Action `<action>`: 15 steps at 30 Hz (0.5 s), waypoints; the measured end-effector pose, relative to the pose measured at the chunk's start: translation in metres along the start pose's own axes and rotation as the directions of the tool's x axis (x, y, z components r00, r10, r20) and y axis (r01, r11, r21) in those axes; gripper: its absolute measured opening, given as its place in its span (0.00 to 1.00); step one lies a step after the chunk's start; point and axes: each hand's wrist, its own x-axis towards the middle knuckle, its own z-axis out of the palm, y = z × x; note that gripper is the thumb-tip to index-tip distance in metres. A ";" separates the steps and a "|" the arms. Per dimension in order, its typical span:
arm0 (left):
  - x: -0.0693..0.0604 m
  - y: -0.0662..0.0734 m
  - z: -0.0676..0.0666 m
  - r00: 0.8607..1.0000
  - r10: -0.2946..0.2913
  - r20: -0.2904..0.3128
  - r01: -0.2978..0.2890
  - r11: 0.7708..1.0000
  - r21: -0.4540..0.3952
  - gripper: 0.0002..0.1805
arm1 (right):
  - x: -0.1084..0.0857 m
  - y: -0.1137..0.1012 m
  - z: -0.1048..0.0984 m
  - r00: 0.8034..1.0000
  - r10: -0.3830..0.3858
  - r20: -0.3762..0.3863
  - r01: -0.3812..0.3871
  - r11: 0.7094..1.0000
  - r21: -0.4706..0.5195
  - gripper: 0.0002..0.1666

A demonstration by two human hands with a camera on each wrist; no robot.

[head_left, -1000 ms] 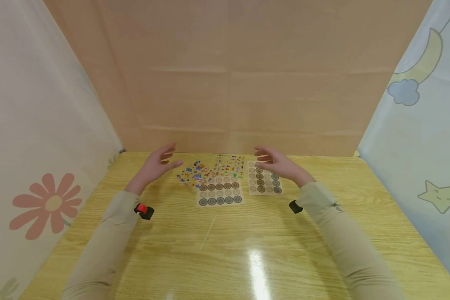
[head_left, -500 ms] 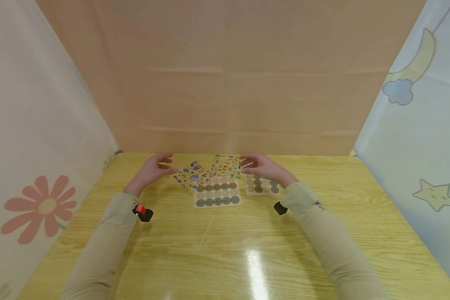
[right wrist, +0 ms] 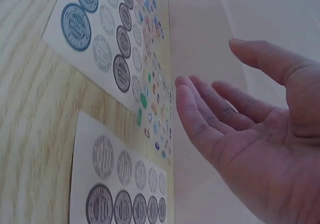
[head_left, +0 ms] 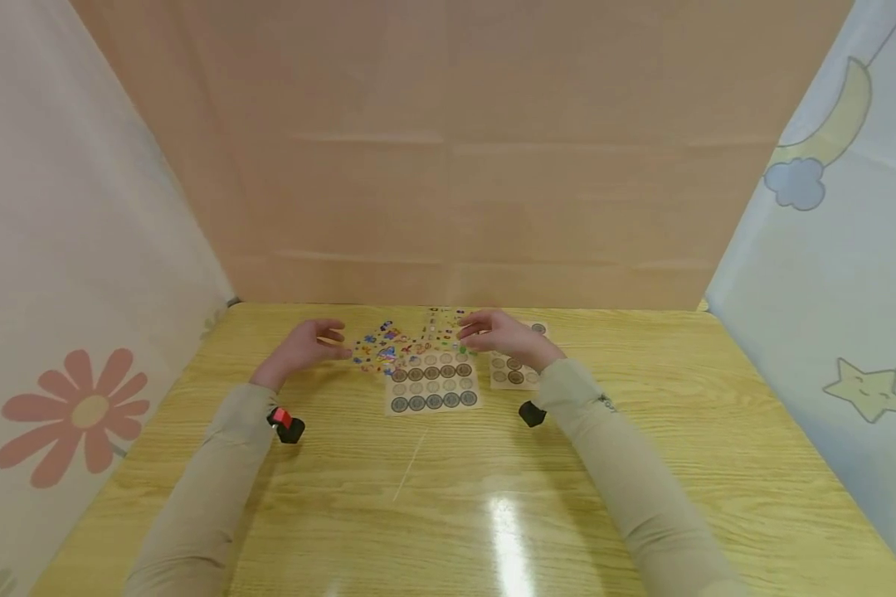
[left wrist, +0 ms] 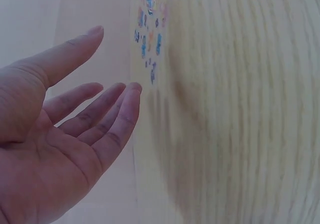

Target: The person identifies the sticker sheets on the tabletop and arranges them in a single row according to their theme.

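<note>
My left hand (head_left: 302, 347) hovers with relaxed, slightly bent fingers just left of a clear sheet of colourful stickers (head_left: 388, 352). Nothing is in its grasp; in the left wrist view the palm and fingers (left wrist: 112, 129) are bare. My right hand (head_left: 506, 336), also holding nothing, is over the right part of a second clear sticker sheet (head_left: 442, 330) and the left of a sheet of round stickers (head_left: 509, 375). Another sheet of round stickers (head_left: 435, 386) lies between the hands, nearer the front. In the right wrist view the thumb stands apart from the fingers (right wrist: 200, 109).
The wooden table (head_left: 418, 531) meets a tan backdrop (head_left: 448, 166) behind the sheets. A flower-printed curtain (head_left: 82, 249) stands at the left and one with a moon and stars (head_left: 829, 282) at the right. Black devices (head_left: 291, 429) hang at both wrists.
My right hand has moved left, from over the right-hand round-sticker sheet toward the clear sheet. My left hand has lowered slightly in the view. The sheets keep their places on the table.
</note>
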 end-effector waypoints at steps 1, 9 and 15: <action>0.000 0.000 0.001 1.000 -0.003 0.007 0.003 1.000 0.001 0.34 | 0.002 0.000 0.001 1.000 0.010 0.012 -0.010 1.000 0.018 0.29; 0.006 -0.005 0.007 0.999 -0.048 0.022 0.048 0.999 -0.024 0.33 | 0.018 0.002 0.012 0.993 0.051 0.109 -0.062 0.993 0.102 0.31; 0.008 -0.006 0.010 0.995 -0.098 0.018 0.098 0.994 -0.044 0.33 | 0.030 -0.001 0.021 0.986 0.089 0.140 -0.111 0.981 0.159 0.30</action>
